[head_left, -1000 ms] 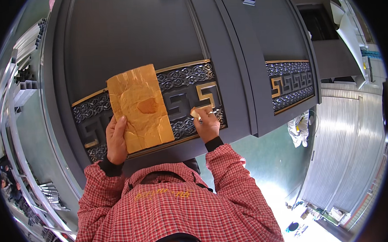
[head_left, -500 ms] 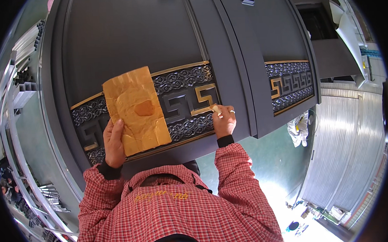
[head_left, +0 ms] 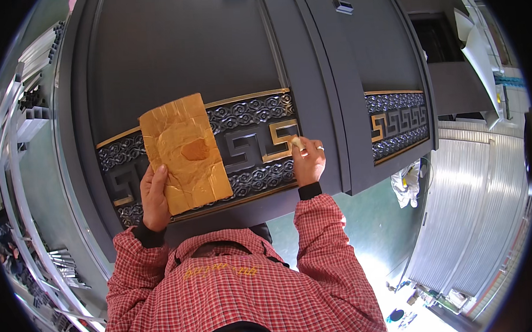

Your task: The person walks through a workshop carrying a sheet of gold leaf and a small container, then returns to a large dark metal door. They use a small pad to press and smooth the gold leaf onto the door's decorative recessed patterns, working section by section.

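Right hand (head_left: 309,162): our grip pinches a pale wad (head_left: 297,143) at the motif's right edge; we cannot tell contact.
Gold key motif (head_left: 281,141): just left of this nearer grip, its longest bars running left to right.
Left hand (head_left: 154,197): we grasp cardboard (head_left: 189,178), long axis near to far, left of the motif.
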### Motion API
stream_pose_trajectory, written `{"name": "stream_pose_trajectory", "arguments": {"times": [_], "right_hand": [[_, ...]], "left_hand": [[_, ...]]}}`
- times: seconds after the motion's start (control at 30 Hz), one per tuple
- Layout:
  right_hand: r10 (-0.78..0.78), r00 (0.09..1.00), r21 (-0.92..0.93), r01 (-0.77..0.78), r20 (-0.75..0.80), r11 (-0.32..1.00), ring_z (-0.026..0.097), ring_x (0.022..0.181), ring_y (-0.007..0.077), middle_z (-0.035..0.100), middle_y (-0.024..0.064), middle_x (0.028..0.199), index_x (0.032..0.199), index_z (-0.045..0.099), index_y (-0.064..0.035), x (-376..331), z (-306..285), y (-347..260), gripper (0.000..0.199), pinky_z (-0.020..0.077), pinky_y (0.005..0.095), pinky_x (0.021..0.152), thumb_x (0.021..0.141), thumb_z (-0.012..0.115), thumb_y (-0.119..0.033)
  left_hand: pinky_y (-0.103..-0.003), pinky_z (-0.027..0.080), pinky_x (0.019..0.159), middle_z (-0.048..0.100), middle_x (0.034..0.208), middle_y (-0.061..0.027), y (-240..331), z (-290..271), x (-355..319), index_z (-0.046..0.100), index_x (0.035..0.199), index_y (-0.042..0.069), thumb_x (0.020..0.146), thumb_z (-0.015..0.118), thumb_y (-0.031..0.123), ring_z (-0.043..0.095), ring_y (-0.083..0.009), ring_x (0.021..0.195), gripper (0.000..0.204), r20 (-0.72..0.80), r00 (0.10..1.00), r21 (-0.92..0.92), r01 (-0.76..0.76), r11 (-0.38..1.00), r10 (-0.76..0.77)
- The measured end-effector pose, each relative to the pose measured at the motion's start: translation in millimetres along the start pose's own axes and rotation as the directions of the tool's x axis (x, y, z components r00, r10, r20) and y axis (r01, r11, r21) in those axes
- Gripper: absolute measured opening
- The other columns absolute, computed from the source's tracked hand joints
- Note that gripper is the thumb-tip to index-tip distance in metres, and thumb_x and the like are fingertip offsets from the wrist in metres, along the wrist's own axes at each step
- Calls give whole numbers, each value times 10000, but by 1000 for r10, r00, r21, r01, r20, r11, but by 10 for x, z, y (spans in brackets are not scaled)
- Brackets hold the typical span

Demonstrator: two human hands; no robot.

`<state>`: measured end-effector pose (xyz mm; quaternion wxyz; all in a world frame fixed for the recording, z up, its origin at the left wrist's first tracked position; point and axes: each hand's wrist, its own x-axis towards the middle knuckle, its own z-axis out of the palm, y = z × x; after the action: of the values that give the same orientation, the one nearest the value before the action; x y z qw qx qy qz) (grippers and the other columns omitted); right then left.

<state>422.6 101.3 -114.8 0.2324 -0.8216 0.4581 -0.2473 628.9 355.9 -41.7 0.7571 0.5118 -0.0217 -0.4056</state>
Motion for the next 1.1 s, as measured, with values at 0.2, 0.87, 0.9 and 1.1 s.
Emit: {"name": "stream_pose_trajectory", "arguments": {"times": [0.2, 0.87, 0.9, 1.1], "right_hand": [[29, 999, -98, -32, -32, 995, 603, 726, 287, 592, 118, 825, 925, 620, -70, 238, 190, 84, 232, 488, 388, 631, 707, 677, -121], [19, 998, -102, -25, -66, 994, 582, 616, 259, 587, 83, 673, 698, 579, -59, 433, 309, 109, 130, 469, 368, 574, 726, 671, -146], [21, 998, -122, -28, -59, 992, 582, 619, 258, 587, 82, 676, 703, 582, -59, 445, 322, 124, 122, 470, 367, 576, 725, 670, -140], [-20, 995, -85, 11, -99, 996, 588, 644, 268, 594, 90, 725, 764, 614, -80, 392, 293, 12, 86, 474, 380, 583, 714, 664, -127]], "left_hand": [[-267, 489, 850, 572, 1160, -106, 12, -16, -4, 434, 1241, -36, 973, 414, 158, 591, -144, 988, 332, -30, 1000, 20, 5, 1000, -4], [-272, 484, 864, 571, 1162, -101, -13, -28, 52, 433, 1247, -33, 976, 409, 160, 583, -146, 1002, 334, -22, 999, 12, 25, 1000, -24], [-273, 485, 863, 571, 1163, -101, -22, -31, 54, 434, 1247, -33, 976, 409, 159, 584, -147, 1001, 334, -28, 999, 9, 19, 1000, -19], [-275, 486, 864, 570, 1167, -104, 19, -14, 57, 439, 1243, -35, 973, 413, 154, 587, -150, 997, 331, -47, 998, -3, 32, 999, -32]]}}
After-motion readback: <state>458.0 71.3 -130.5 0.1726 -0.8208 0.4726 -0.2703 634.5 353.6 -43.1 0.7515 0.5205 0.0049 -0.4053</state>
